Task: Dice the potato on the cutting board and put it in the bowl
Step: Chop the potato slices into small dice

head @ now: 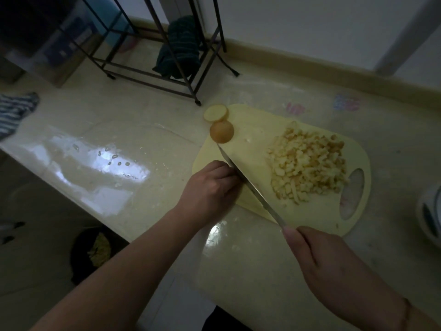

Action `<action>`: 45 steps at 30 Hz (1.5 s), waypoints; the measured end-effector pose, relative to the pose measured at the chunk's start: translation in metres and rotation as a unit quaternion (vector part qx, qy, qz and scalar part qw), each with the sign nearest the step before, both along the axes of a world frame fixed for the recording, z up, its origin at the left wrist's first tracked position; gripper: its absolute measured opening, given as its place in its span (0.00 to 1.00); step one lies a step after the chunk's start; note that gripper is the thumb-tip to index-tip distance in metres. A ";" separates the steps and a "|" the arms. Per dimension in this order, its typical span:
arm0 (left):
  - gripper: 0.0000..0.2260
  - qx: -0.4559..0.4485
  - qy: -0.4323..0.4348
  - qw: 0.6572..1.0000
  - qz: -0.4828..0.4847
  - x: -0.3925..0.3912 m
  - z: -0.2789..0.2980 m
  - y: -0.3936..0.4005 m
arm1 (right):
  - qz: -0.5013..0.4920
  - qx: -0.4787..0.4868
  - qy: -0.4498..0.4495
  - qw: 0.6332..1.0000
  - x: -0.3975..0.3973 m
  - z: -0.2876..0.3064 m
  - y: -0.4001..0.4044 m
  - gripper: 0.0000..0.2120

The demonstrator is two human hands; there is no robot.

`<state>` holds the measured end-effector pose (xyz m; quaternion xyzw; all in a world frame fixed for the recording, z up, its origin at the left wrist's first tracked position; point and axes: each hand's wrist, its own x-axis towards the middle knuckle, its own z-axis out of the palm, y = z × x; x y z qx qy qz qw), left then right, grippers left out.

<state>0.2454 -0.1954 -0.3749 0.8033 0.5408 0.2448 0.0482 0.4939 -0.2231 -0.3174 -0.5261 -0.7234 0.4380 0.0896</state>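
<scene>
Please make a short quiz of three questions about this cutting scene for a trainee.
1. True or false: the diced potato lies in a pile on the cutting board.
2. Which hand holds the knife? A) left hand B) right hand
3. How many uncut potato pieces lie at the board's far corner?

Key: 1 true; 2 B; 3 two, a round slice and an end piece.
</scene>
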 end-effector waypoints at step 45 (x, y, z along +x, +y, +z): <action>0.14 -0.296 0.154 0.942 -0.033 -0.005 0.079 0.033 | 0.111 0.113 -0.154 0.975 -0.009 0.006 -0.004 0.24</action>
